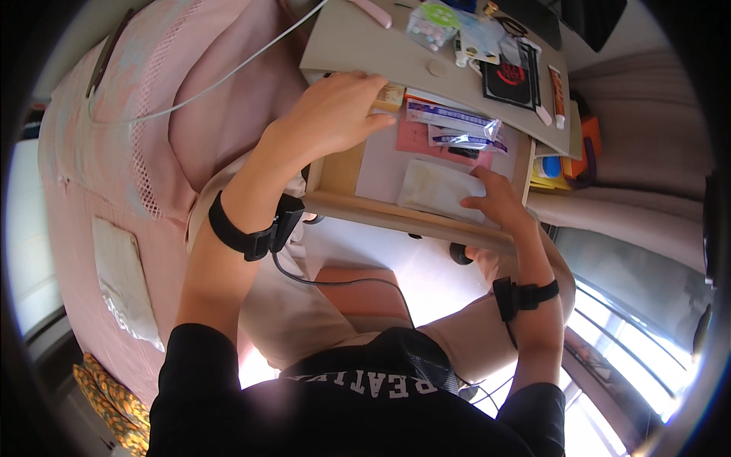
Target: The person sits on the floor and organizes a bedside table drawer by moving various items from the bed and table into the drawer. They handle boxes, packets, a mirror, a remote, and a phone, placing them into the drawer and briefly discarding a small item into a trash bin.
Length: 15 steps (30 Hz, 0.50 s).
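Observation:
A drawer point(365, 204) stands pulled out before me under a beige tabletop point(365, 43). My left hand point(328, 111) is over its far left corner, thumb apart from the fingers. Beside those fingers is a small yellowish box point(390, 98); whether I hold it is hidden. My right hand point(499, 200) has thumb and fingers on the right end of a flat white packet point(434, 185) at the drawer's near side. Farther back, long purple-and-white sachets point(451, 117) bearing writing lie over a pink sheet point(412, 137). A small black item point(464, 152) shows below them.
On the tabletop are a clear bag of pastel pieces point(431, 31), a black pouch point(510, 80) and a tube point(556, 97). A bed with pink covers point(108, 183) lies left, crossed by a white cable point(240, 65). Curtains point(639, 97) hang right. Black wrist straps carry cables.

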Each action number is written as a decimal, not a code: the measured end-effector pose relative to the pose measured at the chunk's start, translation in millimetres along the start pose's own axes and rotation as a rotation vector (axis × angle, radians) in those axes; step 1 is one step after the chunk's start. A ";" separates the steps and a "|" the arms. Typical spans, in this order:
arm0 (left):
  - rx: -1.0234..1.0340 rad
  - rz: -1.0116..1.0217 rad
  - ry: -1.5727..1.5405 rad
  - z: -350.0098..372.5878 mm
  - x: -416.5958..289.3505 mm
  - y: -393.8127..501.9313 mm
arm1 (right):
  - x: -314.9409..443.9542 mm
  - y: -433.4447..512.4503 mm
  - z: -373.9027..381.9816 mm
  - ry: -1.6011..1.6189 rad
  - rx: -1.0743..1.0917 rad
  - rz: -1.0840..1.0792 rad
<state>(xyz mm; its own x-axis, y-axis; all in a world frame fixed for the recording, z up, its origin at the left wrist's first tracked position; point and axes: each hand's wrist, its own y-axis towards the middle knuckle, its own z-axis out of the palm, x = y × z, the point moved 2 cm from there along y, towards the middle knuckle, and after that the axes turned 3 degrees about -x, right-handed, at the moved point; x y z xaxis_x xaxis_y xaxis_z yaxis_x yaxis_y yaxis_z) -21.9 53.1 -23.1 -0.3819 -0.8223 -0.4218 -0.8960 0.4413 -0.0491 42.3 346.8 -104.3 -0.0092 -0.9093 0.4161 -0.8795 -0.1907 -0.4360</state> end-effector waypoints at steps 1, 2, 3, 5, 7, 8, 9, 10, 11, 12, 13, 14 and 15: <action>0.001 -0.012 0.000 -2.7 1.8 0.3 | 3.5 1.3 0.0 0.002 -0.015 0.002; 0.004 -0.023 -0.001 -5.5 4.0 0.0 | 9.3 4.8 -1.2 0.033 -0.022 -0.055; -0.017 -0.036 -0.002 -8.3 6.2 -0.4 | 14.9 8.2 -1.3 0.055 -0.014 -0.073; -0.056 -0.050 -0.005 -12.7 9.3 -1.7 | 29.2 15.8 -0.6 0.087 0.012 -0.125; -0.081 -0.047 0.010 -15.9 11.4 -4.2 | 47.6 29.9 2.6 0.102 0.044 -0.198; -0.090 -0.051 0.016 -17.3 12.6 -5.5 | 57.2 34.6 7.6 0.115 0.047 -0.210; -0.091 -0.044 0.013 -18.6 13.8 -6.2 | 67.3 39.5 13.8 0.126 0.051 -0.224; -0.085 -0.044 0.009 -19.5 15.2 -6.4 | 75.8 43.7 17.5 0.151 0.042 -0.284; -0.096 -0.038 0.004 -20.5 16.3 -6.5 | 82.1 47.8 21.7 0.122 0.078 -0.299; -0.085 -0.044 0.008 -20.7 17.4 -6.4 | 88.8 51.2 27.0 0.109 0.099 -0.358; -0.088 -0.044 0.009 -21.0 18.5 -6.1 | 94.0 53.2 31.8 0.098 0.121 -0.415; -0.091 -0.043 0.010 -21.1 19.5 -6.3 | 95.0 53.8 34.5 0.032 0.147 -0.390; -0.074 -0.046 0.023 -21.0 20.5 -6.4 | 97.5 55.2 37.4 -0.040 0.130 -0.407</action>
<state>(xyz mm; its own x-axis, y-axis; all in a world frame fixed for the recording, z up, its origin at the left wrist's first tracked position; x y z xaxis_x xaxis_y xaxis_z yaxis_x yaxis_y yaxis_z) -28.8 25.9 -12.4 -0.3447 -0.8494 -0.3997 -0.9266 0.3760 0.0000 10.7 233.8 -117.6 0.3471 -0.7632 0.5451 -0.7403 -0.5798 -0.3403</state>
